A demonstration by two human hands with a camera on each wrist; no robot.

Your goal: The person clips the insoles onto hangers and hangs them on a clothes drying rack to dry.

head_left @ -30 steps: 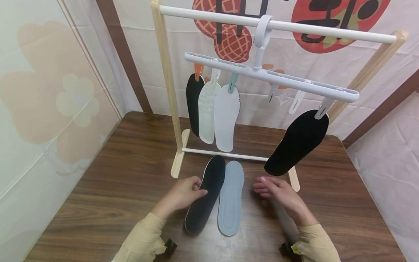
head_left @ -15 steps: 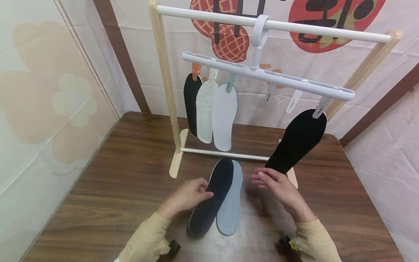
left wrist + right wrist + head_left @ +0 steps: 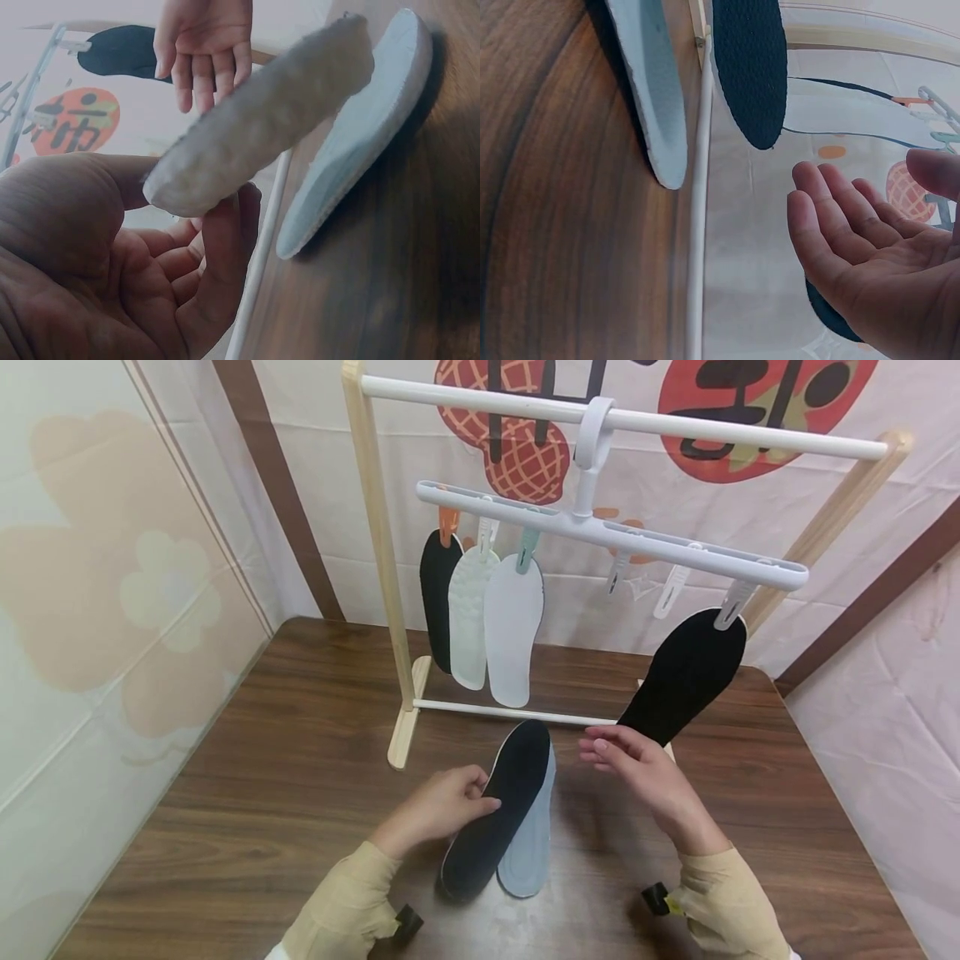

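In the head view my left hand (image 3: 442, 802) pinches a black insole (image 3: 501, 828) by its left edge, between thumb and fingers. The left wrist view shows its pale, bumpy underside (image 3: 262, 124), lifted off the table. Below it a light blue-grey insole (image 3: 527, 858) lies on the wood, partly covered from above. My right hand (image 3: 641, 768) holds nothing; its fingers are extended, palm turned inward. Just behind that hand hangs another black insole (image 3: 686, 672), its lower tip hidden by the hand in the head view.
A wooden rack with a white top bar (image 3: 480, 398) carries a pale clip hanger (image 3: 637, 539). Three insoles, black (image 3: 437, 602), cream (image 3: 468, 627) and white (image 3: 513, 635), hang on its left side. Two clips (image 3: 672, 592) right of centre hold nothing. A white lower rod (image 3: 480, 709) crosses behind the hands.
My left hand has carried the black insole rightward, over more of the blue-grey one. My right hand has risen slightly toward the hanging black insole, fingers still extended.
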